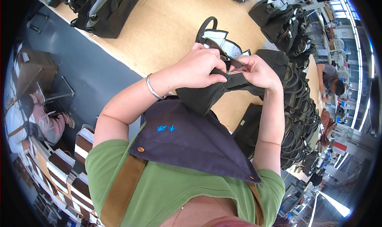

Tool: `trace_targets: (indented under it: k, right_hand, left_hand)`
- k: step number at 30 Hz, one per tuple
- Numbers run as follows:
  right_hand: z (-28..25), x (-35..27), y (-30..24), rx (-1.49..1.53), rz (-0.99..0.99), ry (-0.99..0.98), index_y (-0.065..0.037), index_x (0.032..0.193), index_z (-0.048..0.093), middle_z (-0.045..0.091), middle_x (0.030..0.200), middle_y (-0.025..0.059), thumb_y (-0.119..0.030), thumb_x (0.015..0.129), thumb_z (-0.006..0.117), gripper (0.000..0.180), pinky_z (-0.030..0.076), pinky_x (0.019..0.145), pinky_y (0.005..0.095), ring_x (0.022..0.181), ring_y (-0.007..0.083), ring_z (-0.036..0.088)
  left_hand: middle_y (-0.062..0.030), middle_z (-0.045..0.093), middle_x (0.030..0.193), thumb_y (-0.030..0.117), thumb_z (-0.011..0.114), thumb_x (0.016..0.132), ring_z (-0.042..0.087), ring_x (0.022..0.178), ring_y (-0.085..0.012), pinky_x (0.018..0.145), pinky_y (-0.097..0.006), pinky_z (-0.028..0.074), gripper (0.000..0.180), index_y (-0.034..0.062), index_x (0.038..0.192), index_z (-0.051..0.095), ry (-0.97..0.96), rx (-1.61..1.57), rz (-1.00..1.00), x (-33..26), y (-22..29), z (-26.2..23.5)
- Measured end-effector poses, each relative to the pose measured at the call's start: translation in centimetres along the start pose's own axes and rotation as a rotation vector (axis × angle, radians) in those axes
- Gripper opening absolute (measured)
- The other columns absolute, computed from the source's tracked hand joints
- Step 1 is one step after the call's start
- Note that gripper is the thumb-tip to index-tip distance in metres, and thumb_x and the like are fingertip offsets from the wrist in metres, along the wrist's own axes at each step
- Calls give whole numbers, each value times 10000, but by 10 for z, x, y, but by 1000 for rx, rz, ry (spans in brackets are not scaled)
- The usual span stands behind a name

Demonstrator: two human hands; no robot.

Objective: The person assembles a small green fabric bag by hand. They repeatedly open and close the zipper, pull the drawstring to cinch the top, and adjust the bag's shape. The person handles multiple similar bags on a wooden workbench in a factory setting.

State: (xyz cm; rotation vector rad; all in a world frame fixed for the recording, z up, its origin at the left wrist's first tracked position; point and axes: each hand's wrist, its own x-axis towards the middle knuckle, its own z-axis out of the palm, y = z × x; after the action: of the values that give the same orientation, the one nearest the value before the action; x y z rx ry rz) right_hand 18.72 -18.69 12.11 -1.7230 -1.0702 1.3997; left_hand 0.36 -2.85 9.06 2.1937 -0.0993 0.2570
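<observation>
The bag [207,93] is the thing to watch here: a dark olive fabric tote held up off the counter [167,32], just above the person's chest and apron [191,141]. Both hands are on it. The left hand [199,69], a silver bangle [153,87] on its wrist, has its grip closed on the bag's top edge, fingers folded over the fabric beside the zip [225,53]. The right hand [256,71] is closed on the same edge from the other side, fingertips pinching at the zip's end, where pale lining [223,42] shows through the opening. One black handle [207,26] loops up behind the bag. To my eye this is the zip being worked or checked, partway through, with the mouth not yet shut; the exact position of the slider is hidden by the fingers. The next move seems to call for the left hand keeping the edge taut while the right draws along the teeth in a straight line, so the lining does not catch. Right of the bag a stack of finished bags [298,103] stands along the counter, and more bags [107,8] lie beyond it at the far left edge.
</observation>
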Motion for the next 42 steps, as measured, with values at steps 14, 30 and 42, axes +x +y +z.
trace_targets:
  k: [14, 30, 42]
  right_hand:
    - [7, -2, -9, 55, -7, 16, 51, 997, 669, 689, 925, 54, 208, 746, 473, 355, 529, 815, 233, 917, 114, 659]
    - [-1, -6, -3, 61, 2, -20, 57, 1000, 670, 684, 912, 49, 177, 772, 446, 341, 504, 766, 209, 888, 78, 625]
    - [9, 2, -20, 0, 46, 27, 58, 1036, 675, 689, 929, 54, 166, 809, 521, 294, 510, 763, 215, 844, 71, 601]
  left_hand:
    - [-22, 598, 793, 262, 726, 819, 577, 832, -205, 910, -412, 295, 148, 118, 854, 724, -25, 136, -43, -2, 8, 0]
    - [-1, 542, 769, 265, 756, 779, 516, 740, -162, 840, -368, 262, 131, 139, 804, 728, 146, 20, -80, -6, 8, 11]
    - [12, 495, 812, 240, 754, 785, 492, 836, -146, 833, -375, 242, 91, 158, 823, 744, 92, -20, -116, -4, 13, 20]
